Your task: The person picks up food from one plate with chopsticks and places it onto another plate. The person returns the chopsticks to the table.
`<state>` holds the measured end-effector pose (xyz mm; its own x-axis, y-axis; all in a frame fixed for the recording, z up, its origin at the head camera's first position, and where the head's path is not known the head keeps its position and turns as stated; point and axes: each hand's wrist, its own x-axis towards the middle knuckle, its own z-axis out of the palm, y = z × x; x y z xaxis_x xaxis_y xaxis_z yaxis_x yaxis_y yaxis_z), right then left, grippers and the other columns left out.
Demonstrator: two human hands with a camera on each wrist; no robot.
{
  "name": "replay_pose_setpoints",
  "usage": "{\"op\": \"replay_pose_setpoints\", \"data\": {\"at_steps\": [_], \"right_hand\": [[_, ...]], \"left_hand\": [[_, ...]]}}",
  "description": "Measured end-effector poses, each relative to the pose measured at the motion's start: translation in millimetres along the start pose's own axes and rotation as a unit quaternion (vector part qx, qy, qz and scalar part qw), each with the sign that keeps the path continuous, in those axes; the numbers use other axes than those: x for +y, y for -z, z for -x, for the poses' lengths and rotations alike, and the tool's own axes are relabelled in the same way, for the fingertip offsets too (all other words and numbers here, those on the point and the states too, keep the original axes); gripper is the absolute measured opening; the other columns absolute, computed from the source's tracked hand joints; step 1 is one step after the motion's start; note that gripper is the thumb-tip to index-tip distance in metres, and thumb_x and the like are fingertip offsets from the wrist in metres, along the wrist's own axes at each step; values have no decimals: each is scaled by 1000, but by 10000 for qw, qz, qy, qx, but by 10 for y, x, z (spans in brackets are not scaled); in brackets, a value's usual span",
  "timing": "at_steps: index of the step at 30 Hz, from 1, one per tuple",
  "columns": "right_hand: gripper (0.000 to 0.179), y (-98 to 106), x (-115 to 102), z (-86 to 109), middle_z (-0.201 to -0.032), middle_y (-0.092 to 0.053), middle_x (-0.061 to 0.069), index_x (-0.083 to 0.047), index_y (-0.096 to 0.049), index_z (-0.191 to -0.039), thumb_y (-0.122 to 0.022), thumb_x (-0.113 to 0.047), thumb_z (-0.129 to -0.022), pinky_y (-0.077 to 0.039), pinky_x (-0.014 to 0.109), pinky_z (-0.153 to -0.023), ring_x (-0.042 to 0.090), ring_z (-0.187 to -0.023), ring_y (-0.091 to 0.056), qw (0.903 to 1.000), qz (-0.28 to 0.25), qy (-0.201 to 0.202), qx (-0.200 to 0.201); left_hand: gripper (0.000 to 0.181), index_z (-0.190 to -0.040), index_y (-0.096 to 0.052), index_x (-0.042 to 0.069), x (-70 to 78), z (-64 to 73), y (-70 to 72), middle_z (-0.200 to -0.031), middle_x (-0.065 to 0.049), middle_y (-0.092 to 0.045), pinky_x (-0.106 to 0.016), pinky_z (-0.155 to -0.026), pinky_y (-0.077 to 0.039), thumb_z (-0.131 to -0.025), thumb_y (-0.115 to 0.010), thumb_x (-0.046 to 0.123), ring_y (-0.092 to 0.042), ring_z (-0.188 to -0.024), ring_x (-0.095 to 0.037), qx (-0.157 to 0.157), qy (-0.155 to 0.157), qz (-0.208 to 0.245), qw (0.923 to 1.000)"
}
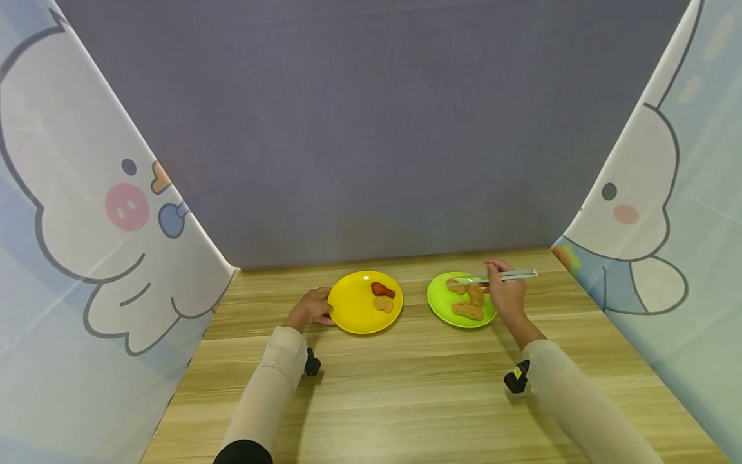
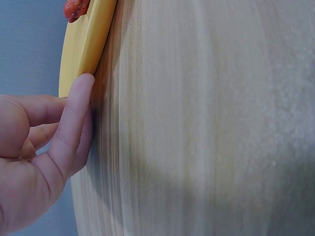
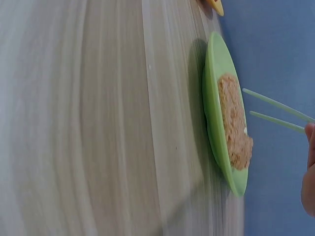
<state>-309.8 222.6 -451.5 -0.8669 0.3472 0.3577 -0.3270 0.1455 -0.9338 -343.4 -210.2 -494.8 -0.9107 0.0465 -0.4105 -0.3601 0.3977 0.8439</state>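
My left hand holds the left rim of a yellow plate. In the left wrist view, the fingers meet the underside of its rim. On that plate lie a reddish-brown drumstick and a tan nugget. Pale green chopsticks are in my right hand, reaching left over a green plate. Their tips stand apart, near a nugget; the right wrist view shows no food between them. Two longer fried pieces, one upright and one lying crosswise, share the green plate.
Both plates sit side by side on a wood-grain table, toward its back edge. A grey panel rises behind. Cartoon-printed cloths flank the table, one on the left and one on the right.
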Motion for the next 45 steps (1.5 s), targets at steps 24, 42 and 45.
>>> {"op": "replay_pose_setpoints", "data": {"at_steps": [24, 42, 45], "right_hand": [[29, 162, 273, -151, -66, -61, -19, 3, -65, -113, -58, -18, -95, -53, 25, -39, 7, -48, -64, 9973, 672, -178, -252], [28, 141, 370, -160, -63, -59, -11, -2, -68, -109, -57, -23, -95, -57, 34, -45, 13, -50, -67, 9964, 845, -44, 50], [27, 140, 326, -147, -62, -59, -11, 0, -68, -109, -58, -22, -95, -57, 35, -45, 13, -49, -67, 9970, 761, -74, 70]], "left_hand": [[70, -146, -40, 18, 21, 36, 5, -120, -23, -58, -34, -67, -63, -84, -57, -9, -67, -79, -21, -61, 76, 5, 10000], [71, -146, -39, 18, 38, 35, 15, -117, -22, -59, -34, -66, -63, -83, -55, -11, -68, -77, -21, -98, 57, 7, 9999], [72, -146, -39, 18, 36, 31, 15, -116, -22, -59, -34, -66, -63, -83, -56, -11, -68, -77, -21, -78, 70, 11, 9999]]}}
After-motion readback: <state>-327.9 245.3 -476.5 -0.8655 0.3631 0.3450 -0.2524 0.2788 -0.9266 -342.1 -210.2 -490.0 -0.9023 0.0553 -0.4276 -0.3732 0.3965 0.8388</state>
